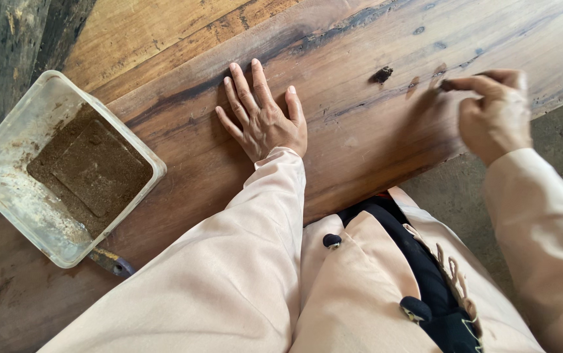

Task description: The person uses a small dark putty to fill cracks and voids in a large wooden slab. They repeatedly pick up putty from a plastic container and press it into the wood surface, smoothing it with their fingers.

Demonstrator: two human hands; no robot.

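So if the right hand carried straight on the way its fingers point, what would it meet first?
The right hand points left along the wooden plank; the dark hole in the wood looks first in line, though the hand is blurred.

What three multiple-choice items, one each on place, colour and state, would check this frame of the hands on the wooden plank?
1. Where does the plastic tub stand relative to the left hand?
A. To its left
B. To its right
C. Under it

2. What colour are the sleeves?
A. Dark blue
B. Pale peach
C. Green

3. How is the left hand placed?
A. Closed in a fist
B. Lifted off the wood
C. Flat, fingers spread on the plank

Answers: 1 A, the tub holding brown powder sits at the picture's left edge; 2 B, both arms wear pale peach cloth; 3 C, the palm lies down while the right hand pinches near a dark knot.
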